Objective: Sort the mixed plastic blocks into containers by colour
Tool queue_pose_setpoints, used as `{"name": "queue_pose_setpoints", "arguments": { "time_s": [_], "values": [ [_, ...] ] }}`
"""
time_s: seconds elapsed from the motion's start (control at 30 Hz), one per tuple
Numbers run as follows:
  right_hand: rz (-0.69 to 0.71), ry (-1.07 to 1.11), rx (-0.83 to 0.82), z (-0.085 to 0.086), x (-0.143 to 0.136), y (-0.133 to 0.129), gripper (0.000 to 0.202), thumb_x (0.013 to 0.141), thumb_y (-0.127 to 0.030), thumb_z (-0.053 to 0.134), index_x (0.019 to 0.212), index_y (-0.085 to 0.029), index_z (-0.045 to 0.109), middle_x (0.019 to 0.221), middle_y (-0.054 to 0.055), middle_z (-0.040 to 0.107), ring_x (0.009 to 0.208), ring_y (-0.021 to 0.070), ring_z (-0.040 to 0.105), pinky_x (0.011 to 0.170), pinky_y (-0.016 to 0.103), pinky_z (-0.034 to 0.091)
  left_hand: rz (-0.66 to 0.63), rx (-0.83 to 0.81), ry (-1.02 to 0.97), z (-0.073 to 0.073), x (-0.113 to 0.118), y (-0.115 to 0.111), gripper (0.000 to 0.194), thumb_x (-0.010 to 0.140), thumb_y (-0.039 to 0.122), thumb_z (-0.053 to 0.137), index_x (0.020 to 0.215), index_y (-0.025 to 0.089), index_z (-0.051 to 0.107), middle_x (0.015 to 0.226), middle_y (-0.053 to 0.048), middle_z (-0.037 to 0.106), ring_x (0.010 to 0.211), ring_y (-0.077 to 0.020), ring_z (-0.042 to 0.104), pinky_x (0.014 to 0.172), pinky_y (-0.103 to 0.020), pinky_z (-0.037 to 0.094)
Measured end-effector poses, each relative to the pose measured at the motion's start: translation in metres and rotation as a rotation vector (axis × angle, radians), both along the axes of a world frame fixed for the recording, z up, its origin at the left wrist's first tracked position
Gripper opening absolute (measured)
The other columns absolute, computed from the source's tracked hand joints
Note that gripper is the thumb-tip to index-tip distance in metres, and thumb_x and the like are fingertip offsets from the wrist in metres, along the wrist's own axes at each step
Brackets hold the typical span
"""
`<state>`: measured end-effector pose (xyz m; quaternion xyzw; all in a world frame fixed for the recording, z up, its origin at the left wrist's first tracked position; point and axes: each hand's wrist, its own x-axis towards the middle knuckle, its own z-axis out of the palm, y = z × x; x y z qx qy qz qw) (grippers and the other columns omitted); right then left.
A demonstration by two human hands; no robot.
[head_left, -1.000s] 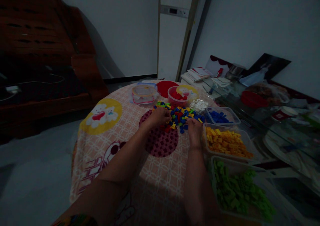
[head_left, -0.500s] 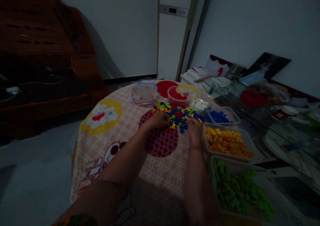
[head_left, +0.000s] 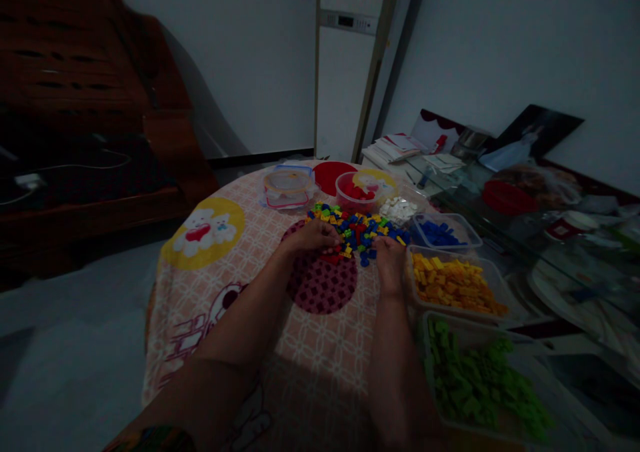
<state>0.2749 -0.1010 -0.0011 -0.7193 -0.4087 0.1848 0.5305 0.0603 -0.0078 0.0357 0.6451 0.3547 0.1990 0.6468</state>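
A loose heap of small toy building blocks (head_left: pixel 357 229), in blue, yellow, red and green, lies on the cloth between my two hands. My left hand (head_left: pixel 316 236) reaches over the heap's left side with its fingers loosely parted, and nothing shows in its grip. Just in front of those fingers are a few red blocks (head_left: pixel 331 259). At the heap's right front edge is my right hand (head_left: pixel 390 251), fingers bent and pressed together. Whatever they may pinch is too small and dark to make out.
Along the right side stand clear tubs of blue blocks (head_left: pixel 439 233), yellow blocks (head_left: pixel 453 285) and green blocks (head_left: pixel 480 372). Behind the heap are a bowl of red blocks (head_left: pixel 357 192), white blocks (head_left: pixel 398 209) and a lidded container (head_left: pixel 287 187). A cluttered glass table (head_left: pixel 460 192) adjoins.
My left hand has loosened from a closed shape, its fingers now reaching further out. More of the red blocks in front of it show. My right hand has hardly moved.
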Motion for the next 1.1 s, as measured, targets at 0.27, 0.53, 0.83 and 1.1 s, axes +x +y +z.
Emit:
{"name": "queue_pose_setpoints", "arguments": {
  "time_s": [0.27,0.53,0.83,1.1],
  "values": [
    [0.016,-0.014,-0.001,-0.003,0.003,0.001,0.042,0.08,-0.051,0.052,0.082,-0.017,0.077,0.077,0.006,0.076,0.073,0.0233,0.067,0.076,0.034,0.051,-0.003,-0.001,-0.013,-0.006,0.0,0.004,0.021,0.068,0.029,0.08,0.068,0.014,0.066,0.057,0.002,0.064,0.052,-0.0091,0.058,0.052,-0.019,0.045],
    [-0.065,-0.138,0.026,0.012,-0.007,-0.004,0.037,0.082,-0.045,0.05,0.084,-0.019,0.076,0.078,0.007,0.075,0.073,0.0224,0.064,0.073,0.032,0.048,0.028,-0.005,-0.097,0.002,0.006,-0.001,0.02,0.068,0.027,0.079,0.074,0.013,0.066,0.062,0.001,0.067,0.051,-0.0084,0.057,0.054,-0.02,0.047],
    [0.175,0.054,0.153,0.027,-0.021,-0.005,0.039,0.08,-0.052,0.058,0.085,-0.018,0.076,0.074,0.004,0.073,0.065,0.0184,0.062,0.063,0.028,0.048,0.125,0.129,-0.132,0.007,0.026,-0.014,0.018,0.072,0.028,0.074,0.079,0.014,0.066,0.058,0.003,0.064,0.051,-0.0093,0.058,0.054,-0.02,0.047],
    [0.369,0.226,0.104,0.023,-0.028,-0.002,0.031,0.073,-0.045,0.066,0.084,-0.018,0.075,0.071,0.003,0.073,0.055,0.0146,0.06,0.052,0.025,0.048,0.103,0.176,-0.218,0.001,0.036,-0.014,0.022,0.07,0.03,0.076,0.083,0.013,0.069,0.064,0.0,0.068,0.055,-0.0101,0.06,0.058,-0.022,0.049]
  ]
}}
